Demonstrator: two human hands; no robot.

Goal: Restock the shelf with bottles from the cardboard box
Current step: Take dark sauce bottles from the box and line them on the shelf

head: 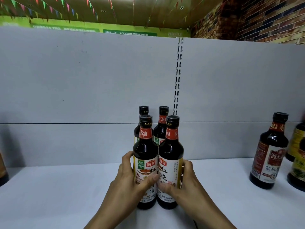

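Only the head view to go on. Four dark soy sauce bottles stand upright in a tight two-by-two cluster on the white shelf [57, 195], roughly at the 6 o'clock half of the picture, just below centre.

My left hand [127, 182] is wrapped round the front left bottle [145, 156]: thumb across the white label, the other fingers curled behind its far side. My right hand [184, 184] has the front right bottle [170, 154] in the same sort of grip, thumb on the label and fingers round the outer side. Both hands are closed on the bottles' lower bodies, and the two front bottles touch each other side by side. Their bases look like they're down on the shelf, though I can't tell for sure.

Right behind them sit the back left bottle [143, 113] and back right bottle [162, 123], mostly hidden, only necks, black caps and red neck labels showing.

Out at 3 o'clock, well apart from the cluster, there's another dark bottle [270, 151] with a red and white label, and past it at the edge a yellow-labelled bottle [298, 146], partly cut off. At 12 o'clock the grey back panel [82, 76] fills the frame, with a slotted upright [179, 75] running down it just right of centre. No cardboard box in this shot.
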